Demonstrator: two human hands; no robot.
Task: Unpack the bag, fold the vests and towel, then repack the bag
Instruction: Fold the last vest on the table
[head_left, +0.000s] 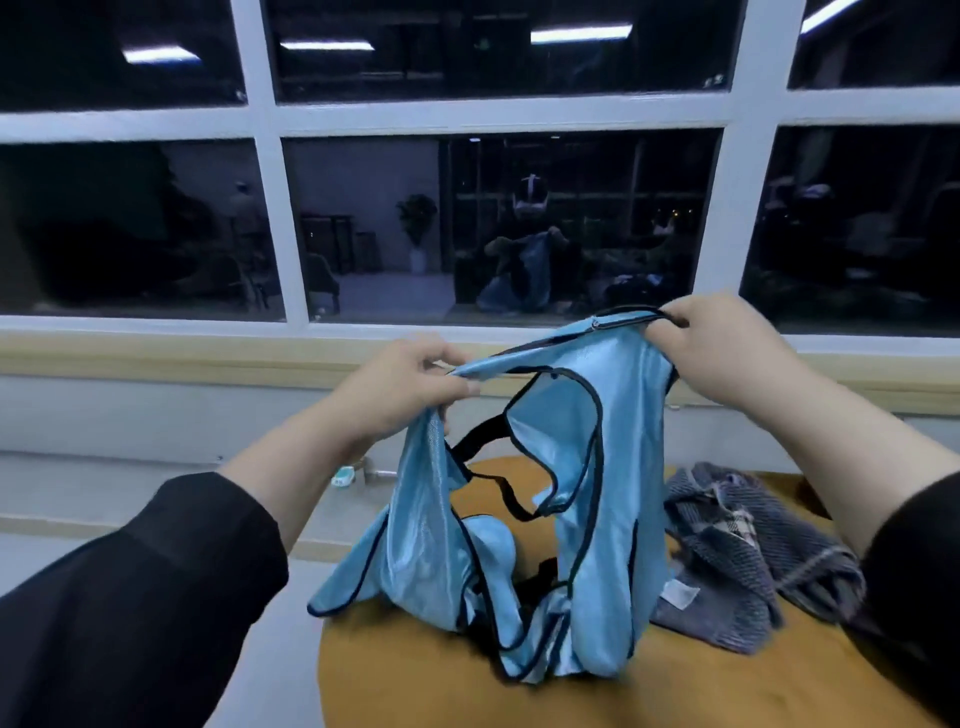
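The left hand (410, 382) pinched one shoulder strap of a light blue vest (576, 457) between thumb and curled fingers (457, 387), while the right hand (727, 343) gripped the other black-trimmed strap, its fingers closed round the edge near the top of the garment. The vest hung stretched between the two hands, raised above the bench (447, 691), with its lower hem reaching down to more blue cloth bunched on the surface; whether that heap was part of the same vest or further vests could not be told. A black strap (511, 501) looped through the hanging folds. Just to the right of the blue cloth lay one crumpled grey-blue towel (748, 551) with a small white label, touching the heap at its lower edge. The bench had a rounded, mustard-coloured top. Behind it ran a pale sill (156, 353) under a large window (498, 119) with white frames, the dark panes reflecting ceiling lights and the room. A small white and teal object (343, 476) sat by the wall below the left forearm. Both arms wore black sleeves (130, 597) pushed up from the wrists. Two hands were visible.
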